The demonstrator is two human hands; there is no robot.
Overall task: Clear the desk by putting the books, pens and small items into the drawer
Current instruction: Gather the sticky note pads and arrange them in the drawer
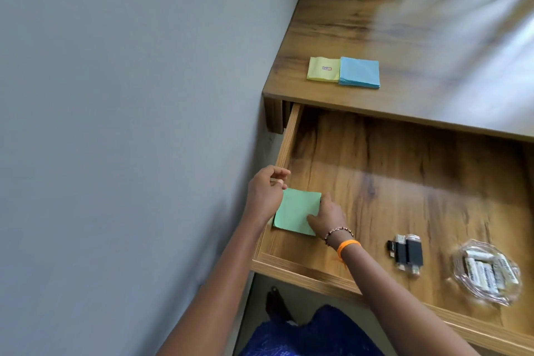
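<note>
Desk (pixel 404 37), drawer (pixel 404 170) pulled out. Green notepad (pixel 296 211) in drawer's front-left corner; right hand (pixel 328 218) curled on its right edge, left hand (pixel 264 196) at its left edge, grasp unclear. Blue pad (pixel 359 72) touching yellow pad (pixel 323 69) on desk; yellow's small label unreadable. Flash drives (pixel 406 253) and dish of batteries (pixel 487 270) in drawer, print blurred.

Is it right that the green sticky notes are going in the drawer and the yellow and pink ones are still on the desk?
Not quite. The pad beside the yellow pad on the desk is blue, not pink, as the head view shows. The rest holds: both hands are at the green pad in the open drawer, the right hand on it.
</note>
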